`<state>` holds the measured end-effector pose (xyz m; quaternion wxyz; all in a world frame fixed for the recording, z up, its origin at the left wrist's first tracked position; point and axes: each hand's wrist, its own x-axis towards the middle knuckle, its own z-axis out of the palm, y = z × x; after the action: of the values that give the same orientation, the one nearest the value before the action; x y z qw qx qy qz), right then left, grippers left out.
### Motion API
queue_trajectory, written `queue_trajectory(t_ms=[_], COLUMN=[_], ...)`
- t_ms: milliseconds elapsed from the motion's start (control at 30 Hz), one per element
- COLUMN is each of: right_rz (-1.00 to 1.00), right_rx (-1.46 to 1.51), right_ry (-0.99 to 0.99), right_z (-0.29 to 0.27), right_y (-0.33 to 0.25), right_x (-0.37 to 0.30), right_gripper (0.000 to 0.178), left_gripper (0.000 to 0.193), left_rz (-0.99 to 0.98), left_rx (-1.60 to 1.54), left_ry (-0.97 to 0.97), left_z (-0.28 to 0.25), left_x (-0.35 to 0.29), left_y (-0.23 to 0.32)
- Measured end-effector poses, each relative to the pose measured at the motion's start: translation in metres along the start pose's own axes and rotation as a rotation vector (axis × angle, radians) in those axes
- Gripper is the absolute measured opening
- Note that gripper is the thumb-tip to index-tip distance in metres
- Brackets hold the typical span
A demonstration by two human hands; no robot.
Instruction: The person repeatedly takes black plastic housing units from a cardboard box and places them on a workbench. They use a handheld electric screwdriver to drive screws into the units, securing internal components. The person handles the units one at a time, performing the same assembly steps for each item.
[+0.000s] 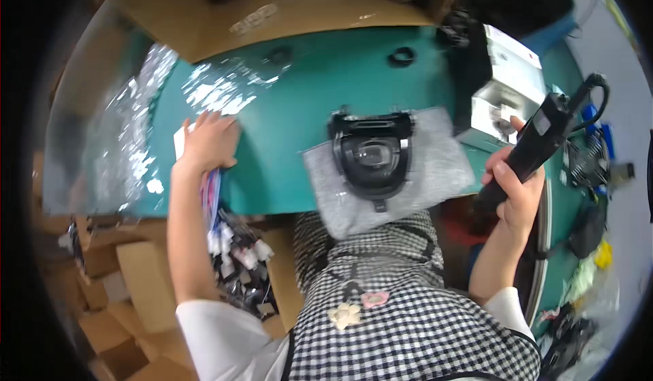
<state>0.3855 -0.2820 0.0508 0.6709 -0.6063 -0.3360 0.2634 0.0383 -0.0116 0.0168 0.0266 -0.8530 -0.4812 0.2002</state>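
Chk apron [408, 343] | grn tbl [340, 71] | ctns [146, 286] L | RH [518, 194] holds blk device [534, 146] | LH [212, 141] grip: can't tell

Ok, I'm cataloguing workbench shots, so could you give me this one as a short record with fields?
left hand: over a partly hidden white item, on the left of the green bench; grip unclear
right hand: gripping a long black device, held tilted
centre: black rounded part on a grey cloth that overlaps the bench's near edge
far side: black ring; cardboard box
right side: white box
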Motion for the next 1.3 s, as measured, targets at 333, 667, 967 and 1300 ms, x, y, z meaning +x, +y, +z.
queue_trajectory(t_ms=[333,667,967,1300], right_rz=[-0.752,-0.595,-0.385,-0.338], right_rx=[0.143,0.184,0.12,0.462], right_ry=[0.338,-0.246,0.131,-0.067], right_z=[-0.039,-0.053,-0.013,0.066], right_y=[-0.012,0.006,-0.004,0.011], right_x=[0.066,0.084,0.064,0.041], right_gripper=[0.065,0.07,0.067,0.076], left_gripper=[0.073,0.094,0.075,0.076], left_rz=[0.295,-0.009,0.392,0.412], left_rx=[-1.014,-1.576,-0.774,-0.731], left_ry=[0.95,0.77,0.486,0.432], left_z=[-0.051,-0.072,-0.043,-0.036], left_x=[-0.01,-0.089,-0.031,-0.02], left_y=[-0.017,0.087,0.192,0.202])
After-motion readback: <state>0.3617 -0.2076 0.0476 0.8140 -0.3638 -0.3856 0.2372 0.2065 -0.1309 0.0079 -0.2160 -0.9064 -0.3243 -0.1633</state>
